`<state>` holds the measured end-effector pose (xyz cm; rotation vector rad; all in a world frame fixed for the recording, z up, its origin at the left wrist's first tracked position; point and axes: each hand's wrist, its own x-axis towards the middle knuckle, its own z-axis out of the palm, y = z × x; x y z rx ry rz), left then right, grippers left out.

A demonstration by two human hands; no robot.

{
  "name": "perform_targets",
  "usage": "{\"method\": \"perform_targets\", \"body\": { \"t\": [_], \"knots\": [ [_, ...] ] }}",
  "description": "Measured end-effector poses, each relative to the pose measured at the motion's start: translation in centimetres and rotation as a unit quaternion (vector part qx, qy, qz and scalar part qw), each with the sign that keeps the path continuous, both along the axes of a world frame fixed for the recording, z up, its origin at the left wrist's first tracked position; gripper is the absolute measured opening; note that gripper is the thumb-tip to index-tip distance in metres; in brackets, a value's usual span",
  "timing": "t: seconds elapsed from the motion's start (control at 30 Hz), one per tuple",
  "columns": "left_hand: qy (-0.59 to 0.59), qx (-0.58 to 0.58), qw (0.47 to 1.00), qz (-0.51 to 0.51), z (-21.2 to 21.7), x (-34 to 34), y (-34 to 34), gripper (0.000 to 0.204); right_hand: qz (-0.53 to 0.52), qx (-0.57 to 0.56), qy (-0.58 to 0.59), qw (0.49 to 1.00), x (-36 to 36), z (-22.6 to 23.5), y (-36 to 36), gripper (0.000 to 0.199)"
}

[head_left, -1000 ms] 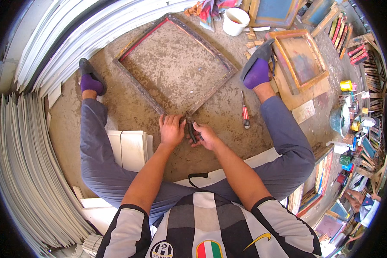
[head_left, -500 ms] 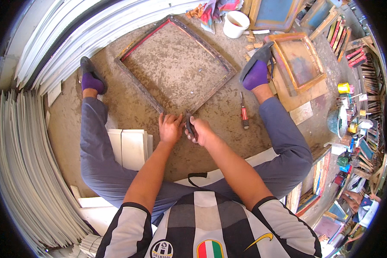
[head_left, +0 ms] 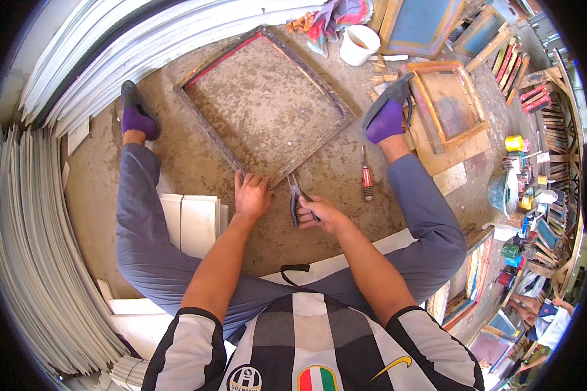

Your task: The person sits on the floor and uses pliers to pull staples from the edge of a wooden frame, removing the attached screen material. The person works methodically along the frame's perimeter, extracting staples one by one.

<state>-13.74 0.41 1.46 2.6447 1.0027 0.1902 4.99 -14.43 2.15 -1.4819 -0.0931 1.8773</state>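
- The right hand (head_left: 321,214) is closed around the handles of a pair of dark pliers (head_left: 296,197), and over the last second it has pushed them a little forward, so their nose now sits at the near corner of the wooden frame (head_left: 267,104).
- The left hand (head_left: 251,195) has stayed flat on the floor, fingers spread and gripping nothing, its fingertips touching the frame's near rail just left of that corner.
- The move brings the tool to the wood; whether the pliers' tips bite on a staple or nail there is too small to tell.
- The frame lies flat on the dusty floor between the outstretched legs, its near corner just beyond both hands, the rest stretching away.
- A red-handled screwdriver (head_left: 366,177) lies just right of the pliers, apart from the hand.
- Farther off stand a white bucket (head_left: 359,44) and a smaller wooden frame (head_left: 451,103).
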Motion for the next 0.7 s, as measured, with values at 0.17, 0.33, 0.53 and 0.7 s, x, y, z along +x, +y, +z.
{"method": "perform_targets", "body": {
  "t": [0.17, 0.33, 0.53, 0.7],
  "knots": [
    [-0.003, -0.004, 1.0, 0.009, 0.1, -0.3, 0.2, 0.042, -0.036, 0.028, 0.115, 0.992, -0.9, -0.3, 1.7, 0.053],
    [-0.006, -0.017, 1.0, 0.012, 0.1, -0.4, 0.1, 0.046, -0.081, 0.026, 0.157, 0.984, -2.3, -2.4, 2.6, 0.05],
    [-0.025, 0.003, 1.0, 0.013, -0.7, -0.4, 0.1, 0.039, -0.165, 0.02, 0.227, 0.96, -4.2, -4.4, 3.0, 0.046],
    [0.002, -0.04, 0.999, -0.005, 0.2, -0.3, 0.9, 0.041, -0.195, 0.05, 0.22, 0.954, -5.4, -5.5, 2.8, 0.045]
  ]
}}
